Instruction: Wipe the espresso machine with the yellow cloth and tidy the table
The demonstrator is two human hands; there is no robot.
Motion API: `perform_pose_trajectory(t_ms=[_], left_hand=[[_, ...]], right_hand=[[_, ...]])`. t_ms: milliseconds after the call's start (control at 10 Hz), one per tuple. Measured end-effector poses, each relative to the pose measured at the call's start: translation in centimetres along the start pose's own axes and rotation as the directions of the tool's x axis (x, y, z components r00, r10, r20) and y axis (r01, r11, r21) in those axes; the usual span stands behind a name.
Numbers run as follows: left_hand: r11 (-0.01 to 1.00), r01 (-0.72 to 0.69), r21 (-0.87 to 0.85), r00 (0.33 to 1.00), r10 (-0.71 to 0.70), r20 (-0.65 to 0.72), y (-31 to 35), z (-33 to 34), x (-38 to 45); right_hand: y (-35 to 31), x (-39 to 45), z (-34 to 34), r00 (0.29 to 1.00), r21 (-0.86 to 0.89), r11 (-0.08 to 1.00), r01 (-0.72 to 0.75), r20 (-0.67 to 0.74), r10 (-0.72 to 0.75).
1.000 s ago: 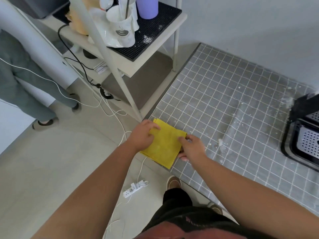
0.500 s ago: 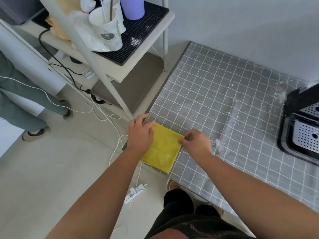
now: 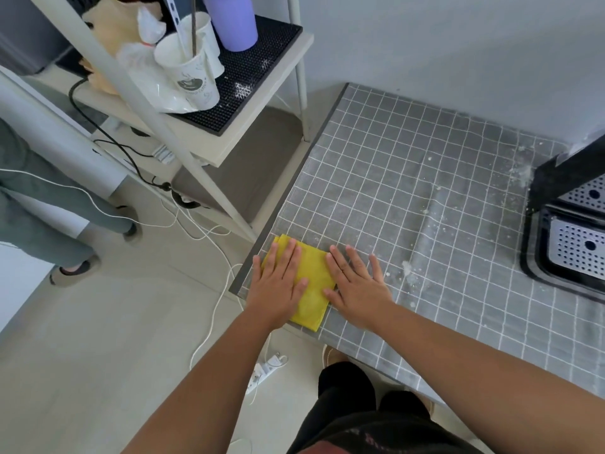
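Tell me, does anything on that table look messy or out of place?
Yes. White crumbs or powder are scattered over the grey tablecloth, thickest along a crease and beside the black machine. The yellow cloth lies folded flat under both hands, at the table's corner.

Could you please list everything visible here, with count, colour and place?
yellow cloth: one, folded, at the table's near left corner
table: one, grey grid cover, white crumbs scattered on it
espresso machine: one, black with perforated metal tray, right edge
shelf unit: one, white, left of the table
paper cups: two, white, on the shelf's black mat
tumbler: one, purple, behind the cups
power strip: one, white, on the floor
bystander's legs: grey trousers, far left
hands: left hand flat on the cloth; right hand flat at the cloth's right edge
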State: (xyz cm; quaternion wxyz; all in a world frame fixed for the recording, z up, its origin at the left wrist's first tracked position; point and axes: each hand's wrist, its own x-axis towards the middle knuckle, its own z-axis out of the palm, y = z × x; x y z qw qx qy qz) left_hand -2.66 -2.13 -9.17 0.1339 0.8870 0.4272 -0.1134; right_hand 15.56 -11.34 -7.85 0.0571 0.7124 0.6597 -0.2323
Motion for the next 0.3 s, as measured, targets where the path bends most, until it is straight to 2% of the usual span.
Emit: perform_pose_trajectory(t_ms=[100,200,300], left_hand=[[1.0,-0.003,-0.025,0.999,0.003,-0.034,1.3,-1.2,-0.2],[0.99,-0.079,-0.117,0.991,0.065,-0.117,4.1,-2.4,0.4],[0.965,-0.203,-0.168,0.972,0.179,-0.15,7.5,-2.7,0.6]], right_hand=[[0.9,-1.6,-1.0,0.994,0.063,0.994,0.088,-0.069,-0.083],[3.0,-4.5,-1.2,0.982,0.221,0.972,0.074,-0.188,-0.032],[5.4,-8.7,-1.5,0.974,0.429,0.903,0.012,-0.208,0.086]])
